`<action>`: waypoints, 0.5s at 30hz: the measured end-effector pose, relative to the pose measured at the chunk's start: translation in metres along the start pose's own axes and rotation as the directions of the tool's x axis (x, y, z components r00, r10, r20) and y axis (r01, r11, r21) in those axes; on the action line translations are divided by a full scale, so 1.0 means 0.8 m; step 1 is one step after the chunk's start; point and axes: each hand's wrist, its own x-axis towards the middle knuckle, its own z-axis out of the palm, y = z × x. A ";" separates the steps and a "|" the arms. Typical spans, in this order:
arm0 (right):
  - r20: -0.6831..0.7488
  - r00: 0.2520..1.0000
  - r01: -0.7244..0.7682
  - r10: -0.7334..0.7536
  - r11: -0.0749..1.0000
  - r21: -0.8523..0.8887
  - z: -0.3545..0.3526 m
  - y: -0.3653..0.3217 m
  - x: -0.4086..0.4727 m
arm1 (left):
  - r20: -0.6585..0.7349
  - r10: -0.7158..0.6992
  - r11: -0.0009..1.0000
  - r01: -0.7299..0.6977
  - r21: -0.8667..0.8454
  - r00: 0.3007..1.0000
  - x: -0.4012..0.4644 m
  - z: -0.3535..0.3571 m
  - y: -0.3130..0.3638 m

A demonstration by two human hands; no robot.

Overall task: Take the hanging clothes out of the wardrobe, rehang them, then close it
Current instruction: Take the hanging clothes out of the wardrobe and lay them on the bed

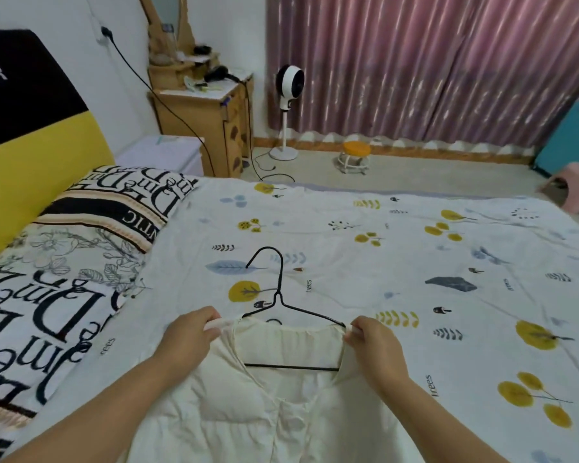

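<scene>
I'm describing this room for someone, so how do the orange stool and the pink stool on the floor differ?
The orange stool has a round orange seat on a white frame and stands in full view near the curtain. The pink stool looks larger and all pink, with solid sides, and is cut off at the right edge beside the bed. Both stand low on the floor.

Cream garment (281,412), black hanger (283,297), white leaf-printed bedsheet (415,248), pink striped curtains (415,61).

- Soft, even daylight comes through the pink curtain (432,65).
- Shadows are weak on the bed (348,235).
- Wide-angle bending and slight blur show at the edges.
</scene>
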 end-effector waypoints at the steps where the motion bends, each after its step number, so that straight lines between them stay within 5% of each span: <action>1: 0.003 1.000 0.003 -0.003 1.000 -0.021 0.019 0.009 0.009 | -0.035 -0.009 1.000 0.010 0.015 0.999 0.011 0.017 -0.009; 12: 0.074 0.997 0.027 -0.015 0.987 -0.156 0.173 0.089 0.043 | -0.180 -0.088 0.989 0.108 0.105 0.980 0.068 0.163 -0.104; 15: -0.060 0.994 0.073 -0.088 0.973 -0.217 0.200 0.103 0.038 | -0.105 0.016 0.980 0.005 0.199 0.994 0.060 0.189 -0.117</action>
